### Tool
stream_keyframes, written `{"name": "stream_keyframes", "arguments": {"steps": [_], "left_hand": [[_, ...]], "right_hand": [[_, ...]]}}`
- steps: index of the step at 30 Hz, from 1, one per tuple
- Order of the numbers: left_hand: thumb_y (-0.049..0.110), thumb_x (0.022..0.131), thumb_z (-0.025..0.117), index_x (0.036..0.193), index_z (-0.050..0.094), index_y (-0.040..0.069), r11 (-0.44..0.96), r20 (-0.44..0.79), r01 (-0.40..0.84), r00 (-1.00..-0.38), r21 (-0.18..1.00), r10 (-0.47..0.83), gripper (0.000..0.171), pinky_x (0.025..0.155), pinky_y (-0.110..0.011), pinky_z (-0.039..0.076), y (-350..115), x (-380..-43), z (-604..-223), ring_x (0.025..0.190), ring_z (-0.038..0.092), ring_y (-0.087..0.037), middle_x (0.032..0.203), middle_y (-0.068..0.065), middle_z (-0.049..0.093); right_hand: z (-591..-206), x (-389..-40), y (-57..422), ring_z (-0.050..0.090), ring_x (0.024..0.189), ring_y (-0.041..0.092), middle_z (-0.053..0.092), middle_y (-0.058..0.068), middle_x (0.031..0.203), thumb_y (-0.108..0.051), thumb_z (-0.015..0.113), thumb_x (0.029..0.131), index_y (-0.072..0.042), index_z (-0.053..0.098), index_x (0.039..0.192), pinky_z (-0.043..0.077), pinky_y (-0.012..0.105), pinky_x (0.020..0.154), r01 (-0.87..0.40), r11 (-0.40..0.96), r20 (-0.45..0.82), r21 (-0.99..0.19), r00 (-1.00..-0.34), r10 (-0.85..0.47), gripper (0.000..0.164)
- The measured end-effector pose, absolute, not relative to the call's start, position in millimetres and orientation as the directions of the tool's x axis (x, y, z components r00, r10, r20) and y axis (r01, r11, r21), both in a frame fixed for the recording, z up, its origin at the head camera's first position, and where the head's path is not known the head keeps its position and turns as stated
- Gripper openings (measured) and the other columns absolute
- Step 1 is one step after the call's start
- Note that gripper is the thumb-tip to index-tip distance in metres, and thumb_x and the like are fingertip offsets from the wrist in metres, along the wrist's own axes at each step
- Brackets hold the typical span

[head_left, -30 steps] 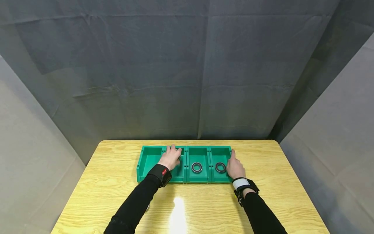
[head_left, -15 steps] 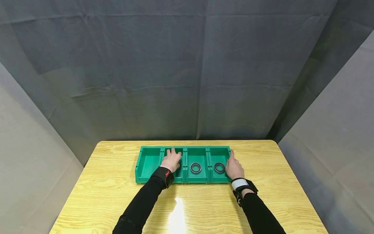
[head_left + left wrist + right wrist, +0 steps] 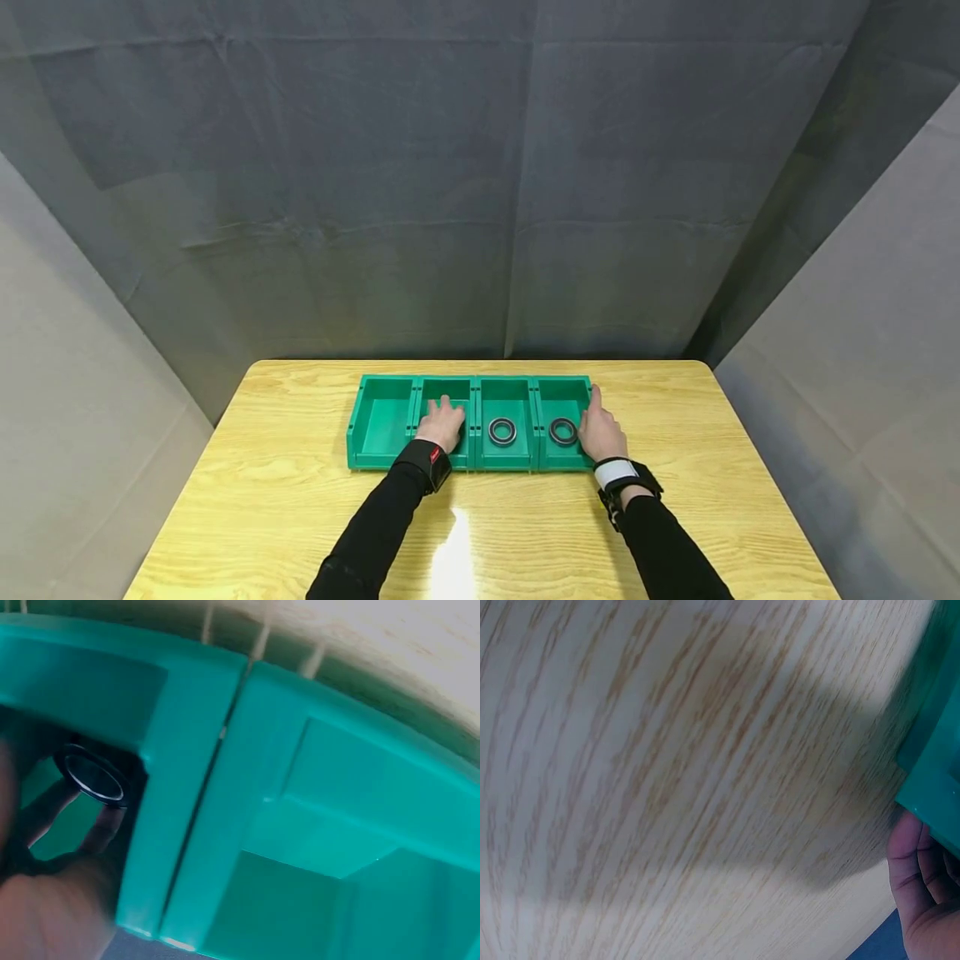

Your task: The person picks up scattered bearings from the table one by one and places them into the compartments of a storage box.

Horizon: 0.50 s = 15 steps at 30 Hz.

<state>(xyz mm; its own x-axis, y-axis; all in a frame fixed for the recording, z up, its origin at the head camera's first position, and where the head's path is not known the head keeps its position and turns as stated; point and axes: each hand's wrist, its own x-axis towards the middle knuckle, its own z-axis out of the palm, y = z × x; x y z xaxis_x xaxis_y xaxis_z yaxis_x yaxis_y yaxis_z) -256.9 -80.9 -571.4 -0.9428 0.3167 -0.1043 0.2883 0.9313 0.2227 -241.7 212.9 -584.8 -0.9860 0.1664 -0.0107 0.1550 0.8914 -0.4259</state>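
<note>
In the head view, my left hand (image 3: 441, 423) reaches down into the second green bin from the left (image 3: 446, 387). The left wrist view shows a dark ring-shaped bearing (image 3: 91, 777) inside that bin, held at the fingertips of this hand. My right hand (image 3: 603, 432) grips the outer side wall of the rightmost green bin (image 3: 564, 387), index finger laid along it; the right wrist view has its fingers (image 3: 906, 851) against the bin's edge, thumb hidden. One bearing (image 3: 502, 431) lies in the third bin (image 3: 506, 390), another bearing (image 3: 562, 431) in the rightmost.
The bins stand side by side in a row near the back of a wooden table (image 3: 517, 533). The leftmost bin (image 3: 384, 417) shows a bare floor. Dark grey cloth (image 3: 375, 183) hangs behind the table, and pale panels (image 3: 67, 400) flank it.
My left hand has moved down and nearer within the second bin, from its back edge. The right hand keeps its place. A ring edge seen beside the left sleeve earlier is now out of sight.
</note>
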Motion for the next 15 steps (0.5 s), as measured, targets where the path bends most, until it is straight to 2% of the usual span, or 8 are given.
{"name": "stream_keyframes", "arguments": {"steps": [8,15], "left_hand": [[-0.003,0.093,0.066,0.118,0.070,0.007,0.933,-0.110,0.285,-0.943,0.221,0.314,0.027,0.076,-0.054,0.059,-80.7,-256.3,-572.6,0.125,0.049,-0.054,0.132,-0.029,0.053],[-0.002,0.091,0.068,0.117,0.070,0.009,0.939,-0.095,0.291,-0.946,0.180,0.311,0.028,0.077,-0.054,0.058,-80.8,-255.7,-570.6,0.115,0.057,-0.046,0.124,-0.024,0.060]], "right_hand": [[-585.3,-242.3,213.0,0.063,0.058,0.035,0.068,0.022,0.079,-0.012,0.047,0.104,0.001,0.025,0.153,0.044,0.044,0.047,0.151,0.894,-0.001,-0.421,-0.986,0.166,0.055],[-582.7,-241.5,212.6,0.066,0.066,0.040,0.070,0.026,0.089,-0.012,0.047,0.104,0.001,0.025,0.153,0.049,0.050,0.052,0.154,0.892,-0.013,-0.425,-0.986,0.164,0.055]]}}
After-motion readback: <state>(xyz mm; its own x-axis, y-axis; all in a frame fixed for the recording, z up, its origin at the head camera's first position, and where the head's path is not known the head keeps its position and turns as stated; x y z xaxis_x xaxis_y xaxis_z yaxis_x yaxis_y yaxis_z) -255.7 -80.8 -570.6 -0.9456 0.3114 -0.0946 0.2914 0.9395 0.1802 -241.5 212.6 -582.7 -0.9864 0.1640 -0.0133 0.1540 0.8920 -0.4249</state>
